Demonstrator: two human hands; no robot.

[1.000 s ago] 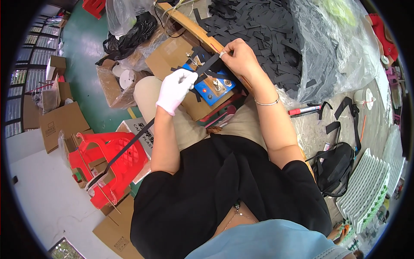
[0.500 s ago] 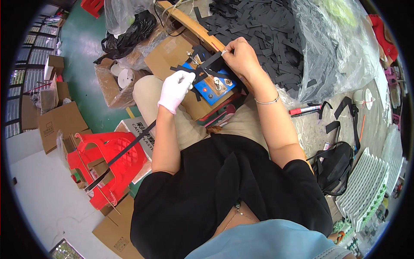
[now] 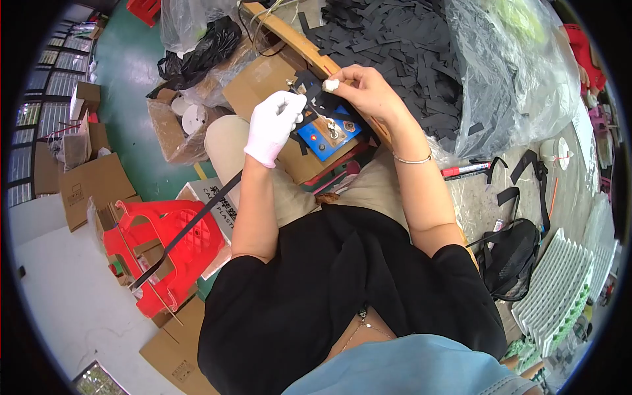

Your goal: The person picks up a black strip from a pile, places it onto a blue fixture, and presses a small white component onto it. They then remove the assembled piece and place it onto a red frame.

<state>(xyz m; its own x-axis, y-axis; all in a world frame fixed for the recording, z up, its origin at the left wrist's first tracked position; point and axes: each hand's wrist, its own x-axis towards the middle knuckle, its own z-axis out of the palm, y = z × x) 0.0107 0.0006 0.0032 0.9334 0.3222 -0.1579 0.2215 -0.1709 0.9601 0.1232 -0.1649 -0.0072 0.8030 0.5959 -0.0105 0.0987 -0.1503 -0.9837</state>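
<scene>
In a white glove, my left hand is closed, fingers pinched on black strap beside the device. A long black strap rises from the lower left and passes behind my left wrist; its course under the glove is hidden. My bare right hand, with a white wrap on the thumb tip, hovers above the device's far right side. Its thumb and forefinger look apart, with no strap visible between them. Between my hands sits a blue box-like device with metal posts and small knobs, partly covered by black strap pieces.
Cut black strips lie heaped behind a wooden edge, beside clear plastic sheeting. A red stool stands at left, near cardboard boxes. To the right lie a red marker and a black bag.
My right hand has let go of the black strap it held across the device and shifted slightly left. My left hand has risen a little and moved slightly right.
</scene>
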